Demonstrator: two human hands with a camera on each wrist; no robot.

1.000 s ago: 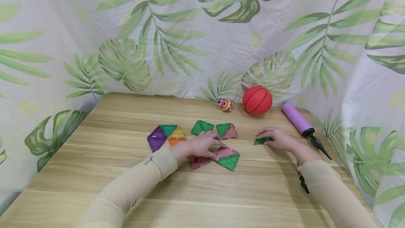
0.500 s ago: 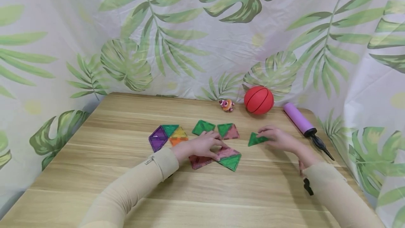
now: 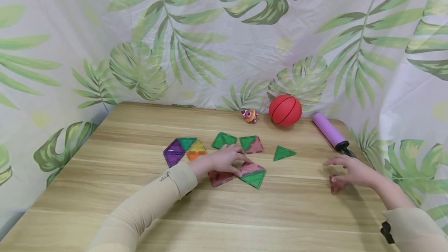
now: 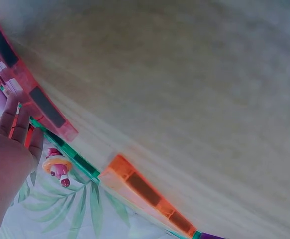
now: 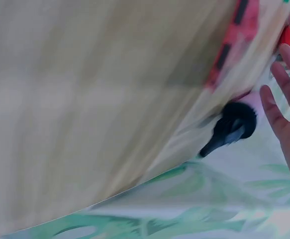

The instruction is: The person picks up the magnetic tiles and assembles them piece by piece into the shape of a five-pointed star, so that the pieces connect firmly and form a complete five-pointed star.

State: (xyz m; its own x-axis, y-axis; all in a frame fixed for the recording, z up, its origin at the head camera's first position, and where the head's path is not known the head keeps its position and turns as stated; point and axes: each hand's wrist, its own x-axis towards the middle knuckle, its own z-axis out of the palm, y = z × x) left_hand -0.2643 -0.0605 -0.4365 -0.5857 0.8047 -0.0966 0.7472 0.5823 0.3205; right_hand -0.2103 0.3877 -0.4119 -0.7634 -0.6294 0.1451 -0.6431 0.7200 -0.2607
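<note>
My left hand rests over a flat group of translucent magnetic tiles, its fingers extended on a red tile. Pink-red and green tiles show beside the fingertips; part of the group is hidden under the palm. My right hand hovers with spread fingers over a small red triangle tile, partly covered by the thumb. In the right wrist view the fingers are straight, apart from the red tile. A green triangle tile lies alone left of that hand.
A purple, teal, yellow and orange tile cluster lies to the left. Green tiles and a green-and-red pair sit behind the left hand. Further back are a small figurine, a red ball and a purple hand pump.
My right hand let go of the green triangle tile after sliding it slightly left, then moved right and nearer, over the red triangle. The left hand stayed in place.
</note>
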